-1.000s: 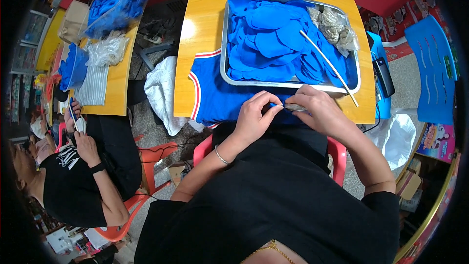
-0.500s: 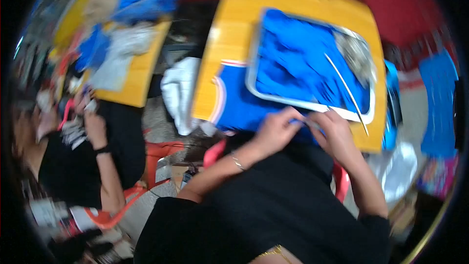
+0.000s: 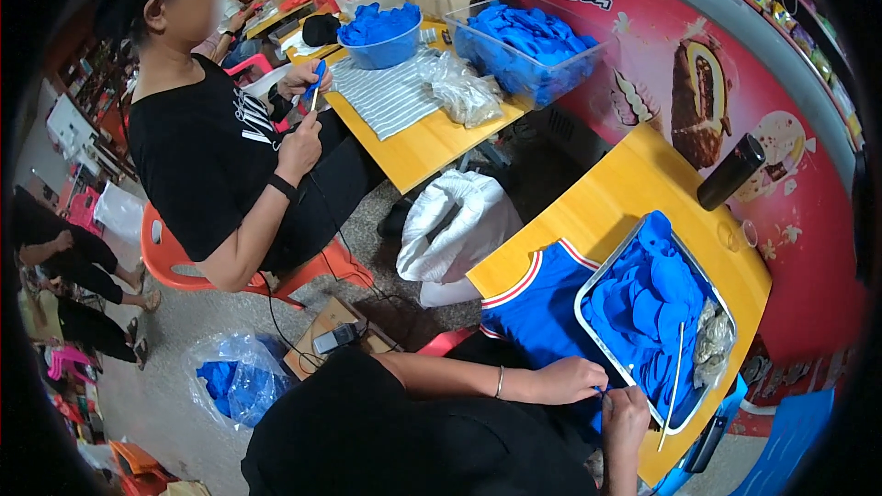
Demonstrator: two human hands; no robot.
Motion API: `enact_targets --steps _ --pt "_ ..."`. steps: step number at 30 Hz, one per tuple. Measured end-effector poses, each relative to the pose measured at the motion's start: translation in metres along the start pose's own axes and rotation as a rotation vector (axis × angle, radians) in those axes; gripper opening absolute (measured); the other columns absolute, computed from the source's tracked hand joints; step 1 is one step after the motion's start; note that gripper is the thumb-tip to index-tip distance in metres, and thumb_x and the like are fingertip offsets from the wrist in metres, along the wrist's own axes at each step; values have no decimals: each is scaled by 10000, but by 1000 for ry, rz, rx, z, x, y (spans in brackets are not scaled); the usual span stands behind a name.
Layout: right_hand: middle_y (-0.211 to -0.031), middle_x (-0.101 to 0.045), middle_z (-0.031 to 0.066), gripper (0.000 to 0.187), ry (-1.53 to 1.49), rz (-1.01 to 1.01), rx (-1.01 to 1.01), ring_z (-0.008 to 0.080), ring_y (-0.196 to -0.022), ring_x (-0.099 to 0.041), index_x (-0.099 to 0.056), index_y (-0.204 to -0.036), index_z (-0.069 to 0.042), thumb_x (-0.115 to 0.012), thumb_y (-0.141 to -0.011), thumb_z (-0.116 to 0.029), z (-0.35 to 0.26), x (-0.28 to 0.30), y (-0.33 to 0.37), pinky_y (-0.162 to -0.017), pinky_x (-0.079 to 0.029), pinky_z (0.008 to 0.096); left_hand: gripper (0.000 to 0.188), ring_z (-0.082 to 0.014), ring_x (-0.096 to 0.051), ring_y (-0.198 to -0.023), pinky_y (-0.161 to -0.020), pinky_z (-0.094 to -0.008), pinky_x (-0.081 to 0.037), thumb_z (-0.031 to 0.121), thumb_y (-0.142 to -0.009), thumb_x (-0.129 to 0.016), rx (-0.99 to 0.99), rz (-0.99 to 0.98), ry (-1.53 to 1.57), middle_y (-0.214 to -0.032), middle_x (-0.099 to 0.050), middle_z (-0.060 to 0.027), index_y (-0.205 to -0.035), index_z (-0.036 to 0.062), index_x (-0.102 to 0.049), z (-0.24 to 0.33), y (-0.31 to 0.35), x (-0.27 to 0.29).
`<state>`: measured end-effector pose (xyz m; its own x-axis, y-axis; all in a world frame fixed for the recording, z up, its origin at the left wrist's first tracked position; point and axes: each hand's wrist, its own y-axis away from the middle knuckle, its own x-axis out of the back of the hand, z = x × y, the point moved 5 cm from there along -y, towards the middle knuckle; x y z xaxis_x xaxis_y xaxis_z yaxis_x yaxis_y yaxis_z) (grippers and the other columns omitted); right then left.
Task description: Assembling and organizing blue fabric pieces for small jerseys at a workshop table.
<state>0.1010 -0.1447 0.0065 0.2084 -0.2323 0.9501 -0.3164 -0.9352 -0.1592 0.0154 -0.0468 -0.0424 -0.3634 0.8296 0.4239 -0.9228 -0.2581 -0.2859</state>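
My left hand (image 3: pixel 568 380) and my right hand (image 3: pixel 625 420) meet beside the near edge of a metal tray (image 3: pixel 594 345). The fingertips of both are pinched around something small and dark blue, mostly hidden. A blue garment (image 3: pixel 540 298) with red and white trim lies under the tray's left side and reaches down toward my lap. Flat, rounded blue pieces (image 3: pixel 646 310) are heaped in the tray. A thin pale stick (image 3: pixel 677 377) lies across its near right part, by a clear bag of small pieces (image 3: pixel 711 342).
On my yellow table (image 3: pixel 643 174) stand a black bottle (image 3: pixel 732 171) and a clear cup (image 3: pixel 738 236). To the left, a seated person (image 3: pixel 216 165) holds a blue piece and a stick. A white sack (image 3: pixel 457 225) and a cardboard box (image 3: pixel 322 326) sit on the floor between.
The view has swung left and up, bringing the other person and the second table more fully in. My hands stay together beside the tray's near edge, fingertips still pinched.
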Motion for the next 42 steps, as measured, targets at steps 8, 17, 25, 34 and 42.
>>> enact_targets --steps 8,17,25,34,42 --pt "-709 -602 147 134 -371 -51 -188 324 -654 -588 -630 -819 -19 -636 -688 -44 18 -2 3 -600 -452 406 118 -312 -606 -829 -725 -370 -481 85 -815 -585 -1 40 150 -873 -629 -150 -862 -23 -595 -3 -3 0" --pt "-729 -602 148 82 -12 12 -26 320 -663 -589 -617 -806 -45 -638 -733 -75 -9 9 -1 -585 -452 409 110 -301 -614 -839 -727 -357 -479 74 -806 -597 -16 75 243 -886 -631 -143 -862 -22 -598 -1 -2 5" --pt "-640 -581 111 81 -562 27 -356 190 -559 -565 -576 -801 18 -619 -793 -50 22 -19 17 -548 -440 284 116 -295 -608 -842 -715 -363 -475 98 -775 -621 36 52 268 -869 -620 -131 -785 -8 -575 -6 -3 3" --pt "-711 -595 85 56 -7 32 -9 252 -662 -608 -631 -796 -78 -634 -746 -103 -8 7 -10 -566 -471 365 37 -163 -607 -881 -728 -261 -484 13 -783 -619 124 90 361 -991 -633 -104 -804 -7 -595 -12 -7 15" --pt "-710 -570 58 76 130 -4 -48 229 -672 -612 -612 -800 -86 -567 -749 -121 -2 6 -1 -559 -484 335 66 -117 -591 -745 -621 -223 -471 -11 -766 -642 108 94 406 -941 -597 -74 -824 -13 -609 -13 -9 2"
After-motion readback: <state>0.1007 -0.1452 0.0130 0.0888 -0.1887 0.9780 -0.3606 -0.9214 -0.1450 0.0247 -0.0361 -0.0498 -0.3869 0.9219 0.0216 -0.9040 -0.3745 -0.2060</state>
